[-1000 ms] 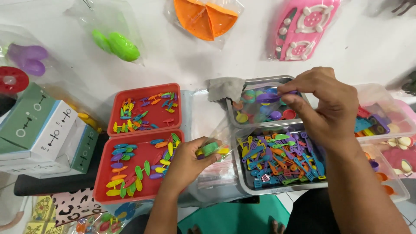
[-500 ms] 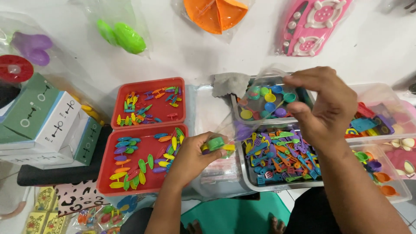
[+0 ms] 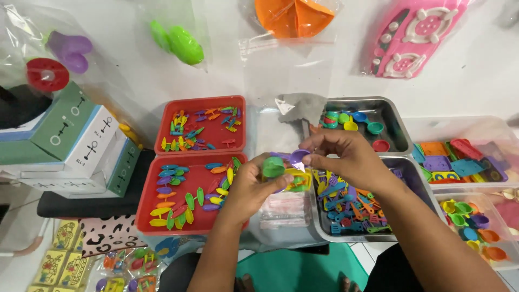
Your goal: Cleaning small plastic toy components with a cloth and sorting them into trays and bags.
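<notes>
Two red trays sit one behind the other, each holding small coloured plastic pieces. To their right stand two metal trays, the far one with little bowls, the near one with tiny utensils. A grey cloth lies at the far metal tray's corner. Clear tubs of toy parts sit further right. Green and white boxes stand at left. Bagged toys lie farther back: an orange piece, a green one, a pink stove.

Two trays are set one behind the other at left, two metal pans likewise at right, boxes stacked far left.
</notes>
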